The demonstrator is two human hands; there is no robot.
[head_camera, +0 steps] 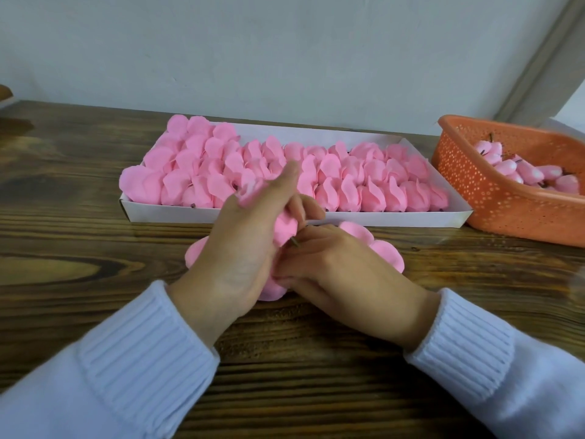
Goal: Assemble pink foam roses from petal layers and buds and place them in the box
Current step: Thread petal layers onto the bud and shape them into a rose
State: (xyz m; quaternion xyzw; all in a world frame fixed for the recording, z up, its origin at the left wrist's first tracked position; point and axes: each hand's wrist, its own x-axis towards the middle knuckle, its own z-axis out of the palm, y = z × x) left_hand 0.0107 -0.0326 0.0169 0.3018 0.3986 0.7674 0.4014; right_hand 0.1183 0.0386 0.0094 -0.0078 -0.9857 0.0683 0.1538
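My left hand (240, 239) pinches the pink foam rose bud (284, 230), short brown stem (294, 242) aimed down-right at the flat pink foam petal layer (384, 253) just beneath, which my right hand (343, 269) presses flat.

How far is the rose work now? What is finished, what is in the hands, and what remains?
Done: the white box is almost filled with rows of assembled roses. In hand: the left hand grips a partly built rose, and the right hand is at its stem; that grip is hidden. Left: flat petal layers lie on the table under the hands, and buds wait in the orange basket.
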